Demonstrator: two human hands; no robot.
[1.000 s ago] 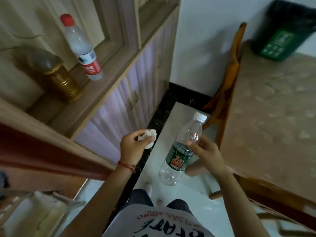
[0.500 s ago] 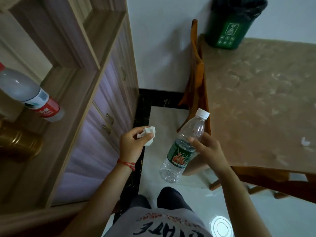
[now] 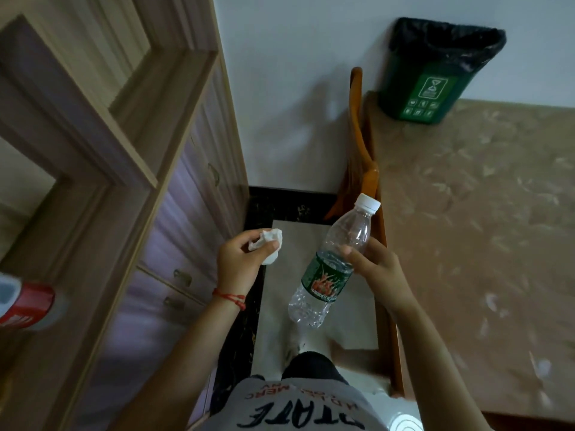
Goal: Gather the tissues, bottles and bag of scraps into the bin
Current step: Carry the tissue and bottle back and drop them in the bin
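Presently, the left hand (image 3: 239, 265) pinches a crumpled white tissue (image 3: 268, 247) between thumb and curled fingers. At its 3 o'clock, the right hand (image 3: 375, 269) grips a clear plastic water bottle (image 3: 334, 269) — green label, white cap tilted toward 1 o'clock. The green bin (image 3: 432, 79) — black-lined — stands on the marbled table (image 3: 485, 213), well apart at 1 o'clock. A red-labelled bottle (image 3: 26, 301) shows blurred at 9 o'clock on the wooden cabinet (image 3: 102, 169).

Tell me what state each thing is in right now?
Tissue: crumpled, pinched in left hand.
Clear bottle: capped, tilted, gripped by right hand.
Green bin: upright on table, open, black liner.
Red-labelled bottle: on shelf, blurred.
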